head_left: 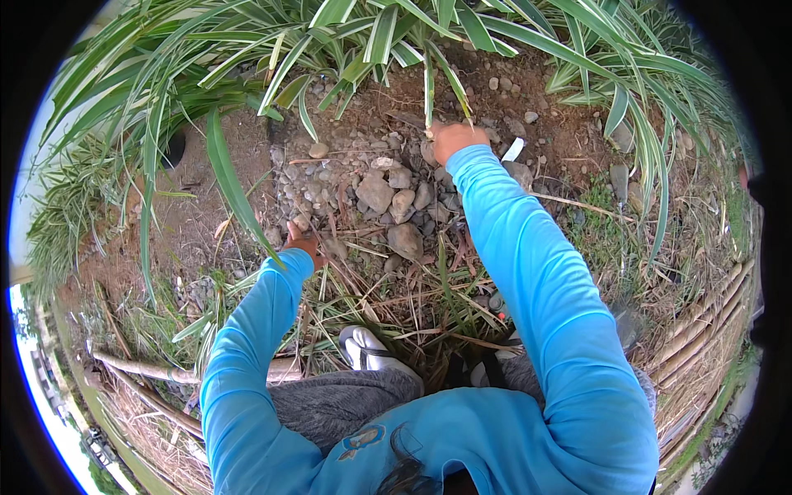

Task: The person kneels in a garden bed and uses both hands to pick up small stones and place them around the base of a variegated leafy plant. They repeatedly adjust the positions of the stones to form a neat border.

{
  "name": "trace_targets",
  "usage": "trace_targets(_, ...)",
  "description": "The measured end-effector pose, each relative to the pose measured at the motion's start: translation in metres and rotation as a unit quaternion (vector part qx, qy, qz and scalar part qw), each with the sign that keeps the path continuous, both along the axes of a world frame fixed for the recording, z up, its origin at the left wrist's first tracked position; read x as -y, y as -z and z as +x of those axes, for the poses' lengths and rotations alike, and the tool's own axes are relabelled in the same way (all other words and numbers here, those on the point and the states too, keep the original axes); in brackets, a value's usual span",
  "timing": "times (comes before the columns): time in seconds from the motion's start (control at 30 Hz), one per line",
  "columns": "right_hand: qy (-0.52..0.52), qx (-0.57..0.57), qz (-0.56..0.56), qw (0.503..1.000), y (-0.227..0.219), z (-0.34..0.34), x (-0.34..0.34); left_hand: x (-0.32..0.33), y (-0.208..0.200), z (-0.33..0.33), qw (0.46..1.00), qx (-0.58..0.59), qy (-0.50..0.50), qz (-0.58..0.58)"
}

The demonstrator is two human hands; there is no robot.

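My right hand [458, 141] reaches to the far side of a stone heap, beside a rounded stone [429, 152] and under drooping leaf tips. Its fingers are curled closed, and what they grip is hidden. My left hand [304, 244] is low at the heap's near left edge, next to a small tan pebble [301, 222]. A finger points forward, apart from the rest, and I see nothing held. Between my hands lie larger grey-brown stones [375, 193] amid loose gravel [299, 183].
Long green-and-white striped leaves [384, 33] arch over the far side. Dry stalks [396, 305] cover the ground before my sandalled foot [363, 346]. A bamboo pole [157, 369] lies at left, several more canes [701, 318] at right. A white scrap [513, 149] sits beside my right wrist.
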State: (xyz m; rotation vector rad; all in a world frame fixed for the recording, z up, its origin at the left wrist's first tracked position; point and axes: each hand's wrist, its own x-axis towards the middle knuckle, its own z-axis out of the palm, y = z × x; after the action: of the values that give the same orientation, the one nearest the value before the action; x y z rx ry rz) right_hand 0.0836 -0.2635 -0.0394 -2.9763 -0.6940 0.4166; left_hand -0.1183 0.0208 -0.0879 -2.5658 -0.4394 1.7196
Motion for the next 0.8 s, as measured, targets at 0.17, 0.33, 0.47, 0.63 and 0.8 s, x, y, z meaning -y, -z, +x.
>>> trace_targets(0.17, -0.347, 0.139, -0.187, 0.908, -0.033, 0.035, -0.016, 0.000, -0.003, 0.006, 0.999, -0.026, -0.023, -0.009)
trace_targets(0.33, -0.405, 0.220, -0.327, 0.825, -0.042, 0.028, -0.071, -0.004, 0.010, -0.005, 0.999, 0.019, 0.038, -0.001)
trace_targets(0.47, -0.166, 0.011, -0.127, 0.978, -0.033, 0.018, -0.050, -0.008, 0.017, -0.009, 0.997, 0.052, 0.049, 0.016)
trace_targets(0.63, 0.175, -0.121, 0.105, 0.971, 0.008, -0.004, -0.013, -0.010, 0.019, -0.005, 0.999, 0.034, 0.026, 0.000)
trace_targets(0.8, 0.341, -0.178, 0.247, 0.890, 0.025, -0.004, -0.016, -0.009, 0.018, -0.002, 1.000, -0.001, -0.015, 0.007)
